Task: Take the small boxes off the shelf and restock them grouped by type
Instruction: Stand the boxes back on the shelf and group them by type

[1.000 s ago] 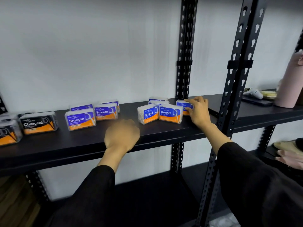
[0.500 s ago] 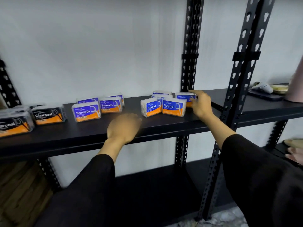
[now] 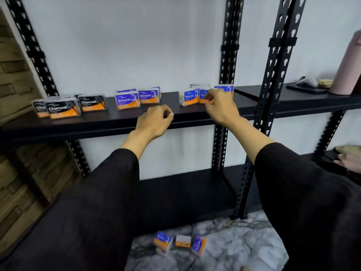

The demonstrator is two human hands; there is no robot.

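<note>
Small boxes stand in groups on the black shelf [image 3: 121, 124]: black Charcoal boxes [image 3: 62, 109] at the left, blue-and-orange Smooth boxes [image 3: 128, 100] in the middle, Round boxes [image 3: 189, 97] at the right. My right hand [image 3: 219, 107] hovers in front of the Round group with loosely curled fingers. It holds nothing and partly hides one Round box. The rightmost Round box [image 3: 224, 89] stands free behind it. My left hand [image 3: 154, 121] hangs loosely curled over the shelf's front edge, holding nothing. Three more boxes [image 3: 182, 242] lie on the marble floor below.
Black perforated uprights [image 3: 271, 79] divide the rack. The right bay holds a pink bottle [image 3: 349, 69], a dark flat item and small objects. A lower black shelf [image 3: 185, 192] runs beneath. A wood-panelled wall [image 3: 11, 79] lies at the left.
My right hand has come off the rightmost Round box and drawn back to the left. My left hand has lifted from the shelf edge. The view has dropped, and the floor boxes now show.
</note>
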